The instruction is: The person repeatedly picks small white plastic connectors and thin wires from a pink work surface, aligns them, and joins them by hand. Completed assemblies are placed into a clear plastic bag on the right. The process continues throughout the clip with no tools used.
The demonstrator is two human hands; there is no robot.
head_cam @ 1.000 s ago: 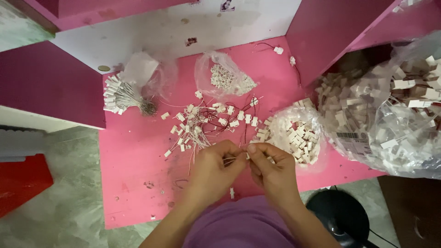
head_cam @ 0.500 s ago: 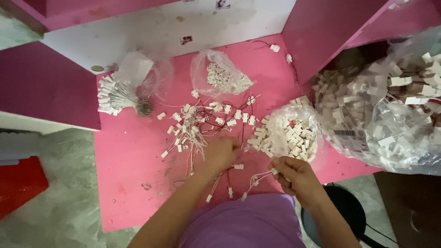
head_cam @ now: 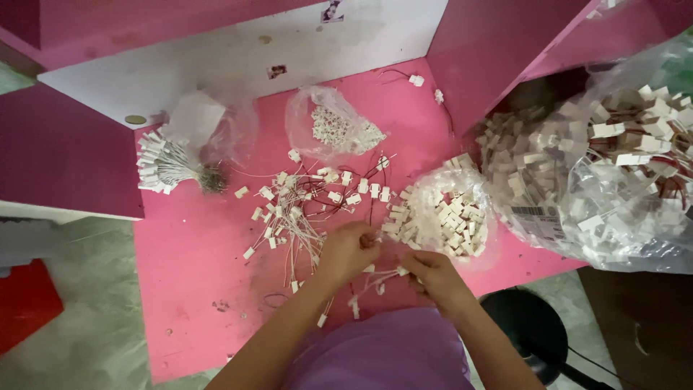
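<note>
Head camera looks down on a pink table [head_cam: 188, 289]. Both hands, left hand [head_cam: 350, 249] and right hand [head_cam: 432, 276], pinch a small bunch of wired white plugs [head_cam: 372, 278] between closed fingers, close to the open bag of plugs [head_cam: 444, 217] for easy reach.

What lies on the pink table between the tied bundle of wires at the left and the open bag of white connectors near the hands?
In the head view, between the tied wire bundle and the open connector bag lies a loose scatter of wired white connectors on the pink table.
</note>
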